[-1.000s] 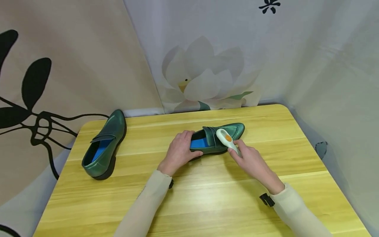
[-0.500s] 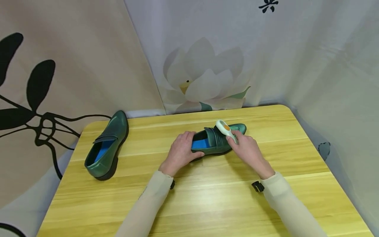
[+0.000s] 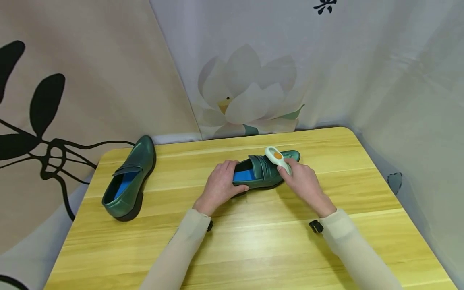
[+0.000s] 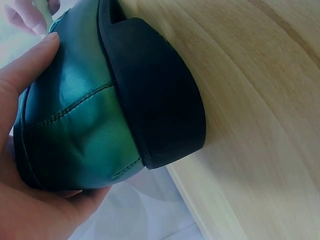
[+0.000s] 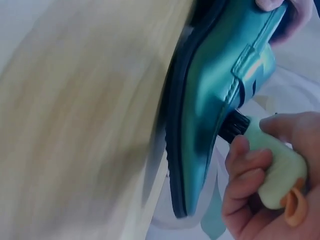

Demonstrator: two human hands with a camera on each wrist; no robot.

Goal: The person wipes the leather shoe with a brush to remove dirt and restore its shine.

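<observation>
A green loafer with a blue insole lies sole down on the table, toe to the right. My left hand grips its heel end, thumb on the near side; the left wrist view shows the dark heel block on the wood. In my right hand is a white shoe brush with an orange spot. The right wrist view shows its black bristles against the loafer's upper, in front of the strap, and an orange loop at the handle's end.
A second green loafer stands at the table's left edge, toe pointing away. The wooden table has rounded back corners. Printed curtains hang close behind it and on both sides.
Over the second, my right hand moved the brush slightly away from me, across the loafer's upper, and has barely moved since the middle frame. My left hand kept its grip on the heel end.
</observation>
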